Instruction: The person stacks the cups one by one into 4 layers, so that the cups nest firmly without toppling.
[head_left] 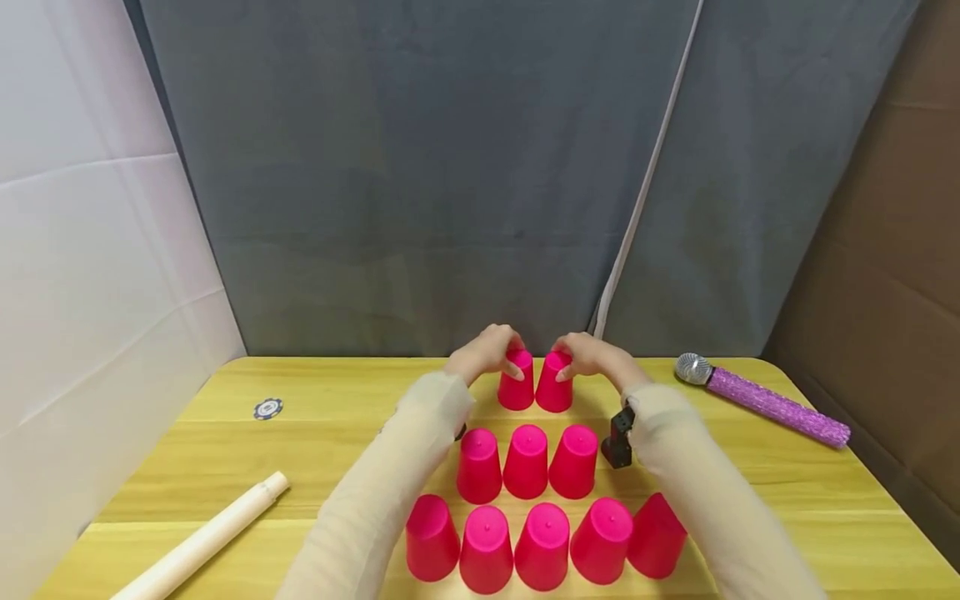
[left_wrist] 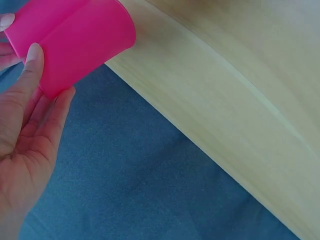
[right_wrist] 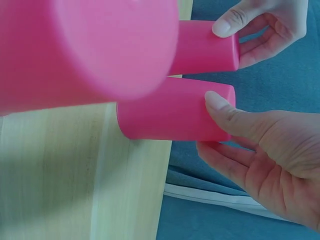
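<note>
Two far pink cups: left cup (head_left: 516, 382) held by left hand (head_left: 483, 352), right cup (head_left: 555, 383) by right hand (head_left: 592, 354), fingers curled round the tops; level, even seating on the table (head_left: 225, 467) was judged advisable.

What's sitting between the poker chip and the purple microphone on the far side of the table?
In the head view, between the poker chip and the microphone stand two upturned pink cups, the left hand gripping one and the right hand the other.

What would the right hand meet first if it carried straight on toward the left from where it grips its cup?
Likely the neighbouring pink cup held by the left hand. The right hand grips its own pink cup, and the two cups stand nearly touching, though the exact gap is unclear.
</note>
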